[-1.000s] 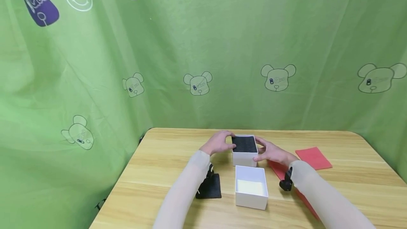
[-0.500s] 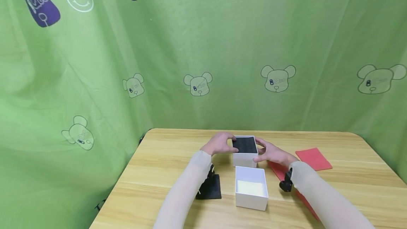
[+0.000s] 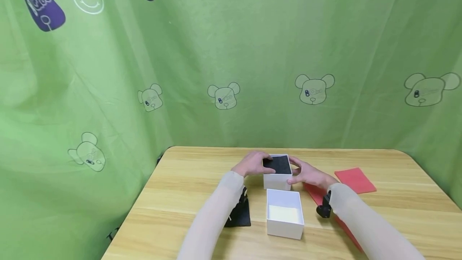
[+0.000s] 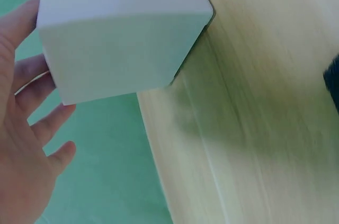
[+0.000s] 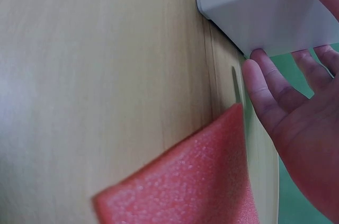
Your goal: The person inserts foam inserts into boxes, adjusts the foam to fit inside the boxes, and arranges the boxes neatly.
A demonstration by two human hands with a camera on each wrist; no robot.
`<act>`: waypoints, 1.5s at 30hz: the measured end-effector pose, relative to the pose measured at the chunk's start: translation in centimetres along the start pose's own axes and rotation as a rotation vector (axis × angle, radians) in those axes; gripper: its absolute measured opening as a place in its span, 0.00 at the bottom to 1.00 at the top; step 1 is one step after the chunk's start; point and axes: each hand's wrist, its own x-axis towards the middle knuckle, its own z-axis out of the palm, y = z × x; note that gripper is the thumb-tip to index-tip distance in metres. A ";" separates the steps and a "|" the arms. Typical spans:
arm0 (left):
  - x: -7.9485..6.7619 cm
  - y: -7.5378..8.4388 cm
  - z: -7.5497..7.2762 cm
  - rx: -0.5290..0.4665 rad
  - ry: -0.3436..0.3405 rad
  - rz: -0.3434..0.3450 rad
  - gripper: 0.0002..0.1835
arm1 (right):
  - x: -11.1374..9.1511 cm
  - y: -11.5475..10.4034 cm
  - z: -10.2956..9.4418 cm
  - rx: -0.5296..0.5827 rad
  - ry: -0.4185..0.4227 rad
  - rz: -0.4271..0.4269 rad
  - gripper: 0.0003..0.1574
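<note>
A white box [image 3: 277, 181] stands near the back of the table, with a black foam square [image 3: 278, 164] lying level in its top. The thumb and forefinger of my left hand [image 3: 251, 163] reach over the box's left rim and rest on the black foam; its other fingers spread behind the box in the left wrist view. My right hand [image 3: 308, 173] holds the box at its right side, thumb at the front corner and fingers toward the back. Directly in front stands a second white box [image 3: 285, 228], open at the top, with a pale yellow piece [image 3: 283, 213] inside.
Another black square [image 3: 240, 215] lies beneath my left forearm. Two red foam sheets are on the right: one red sheet [image 3: 355, 179] lies flat toward the back, another red sheet [image 5: 185, 176] is partly under my right forearm. A green curtain [image 3: 274, 51] hangs behind the wooden table [image 3: 173, 200].
My left hand has slid slightly right, its thumb and forefinger farther over the black foam. The right hand keeps its hold on the box, which stays in place.
</note>
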 end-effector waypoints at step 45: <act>2.2 2.0 1.2 0.071 -0.084 0.082 0.27 | 0.0 0.0 0.0 -0.017 0.003 0.007 0.63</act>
